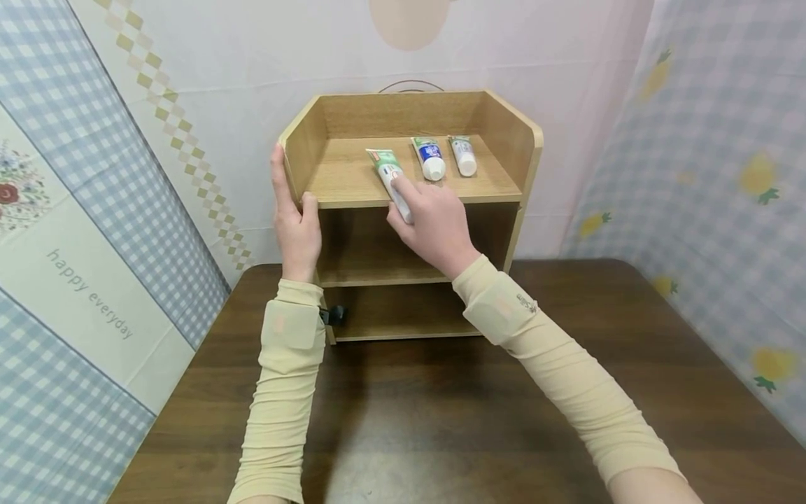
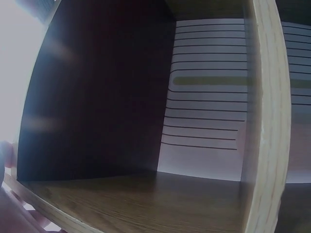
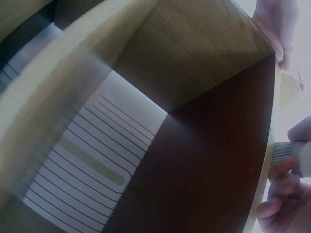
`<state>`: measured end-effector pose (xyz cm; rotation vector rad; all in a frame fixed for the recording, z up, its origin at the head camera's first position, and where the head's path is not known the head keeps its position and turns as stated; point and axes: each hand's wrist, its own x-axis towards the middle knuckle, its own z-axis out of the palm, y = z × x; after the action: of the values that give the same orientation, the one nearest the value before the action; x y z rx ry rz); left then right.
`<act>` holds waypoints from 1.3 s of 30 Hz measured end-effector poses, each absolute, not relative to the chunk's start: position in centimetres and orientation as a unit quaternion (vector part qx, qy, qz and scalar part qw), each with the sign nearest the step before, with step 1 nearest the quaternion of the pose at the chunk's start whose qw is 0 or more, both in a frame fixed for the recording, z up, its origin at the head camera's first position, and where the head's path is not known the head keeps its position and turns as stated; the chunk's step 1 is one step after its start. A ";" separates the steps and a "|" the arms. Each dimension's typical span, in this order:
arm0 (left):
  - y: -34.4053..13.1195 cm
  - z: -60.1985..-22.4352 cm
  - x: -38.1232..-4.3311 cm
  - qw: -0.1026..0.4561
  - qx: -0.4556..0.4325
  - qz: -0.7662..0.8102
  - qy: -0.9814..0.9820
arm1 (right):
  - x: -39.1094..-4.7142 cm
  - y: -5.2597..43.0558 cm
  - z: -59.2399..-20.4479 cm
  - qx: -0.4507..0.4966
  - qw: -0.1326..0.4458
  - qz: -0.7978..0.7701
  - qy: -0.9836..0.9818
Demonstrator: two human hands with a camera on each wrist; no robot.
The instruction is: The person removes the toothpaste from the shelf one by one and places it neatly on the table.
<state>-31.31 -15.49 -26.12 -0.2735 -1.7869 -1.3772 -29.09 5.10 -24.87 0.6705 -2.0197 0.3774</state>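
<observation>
The right hand (image 1: 434,220) gripped a green-and-white plastic tube (image 1: 385,168), slanting lengthwise back-left; the left hand (image 1: 297,227) held a pale wooden shelf (image 1: 343,171).

Words "happy everyday" printed on white panel of blue-checked cloth (image 1: 91,294). Dark letters seen at edge of right wrist band (image 1: 500,308), too small to be read. Labels on three tubes (image 1: 430,155) blurred.

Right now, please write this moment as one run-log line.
right hand: grips green-white squeeze tube | left hand: holds left side of light wooden shelf | on top: blue-green-white tube, pale white-capped tube
</observation>
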 end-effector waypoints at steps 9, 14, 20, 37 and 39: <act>-15.2 -26.0 -31.5 0.424 -0.102 -0.545 -0.716 | -28.3 5.9 -26.6 0.280 0.491 0.182 -0.805; -15.1 -25.9 -31.4 0.422 -0.102 -0.548 -0.715 | -27.9 6.4 -27.8 0.290 0.508 0.188 -0.789; -14.5 -25.2 -30.4 0.414 -0.099 -0.557 -0.713 | -27.3 7.1 -29.2 0.309 0.519 0.172 -0.778; -14.0 -24.5 -28.7 0.416 -0.100 -0.564 -0.707 | -26.0 8.5 -29.0 0.306 0.455 0.207 -0.810; -13.9 -24.5 -28.7 0.417 -0.101 -0.563 -0.706 | -26.0 8.6 -29.2 0.304 0.457 0.213 -0.808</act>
<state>-28.67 -13.95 -24.54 -0.2527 -1.7721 -1.4132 -25.96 8.63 -29.18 0.7493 -1.9922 0.5252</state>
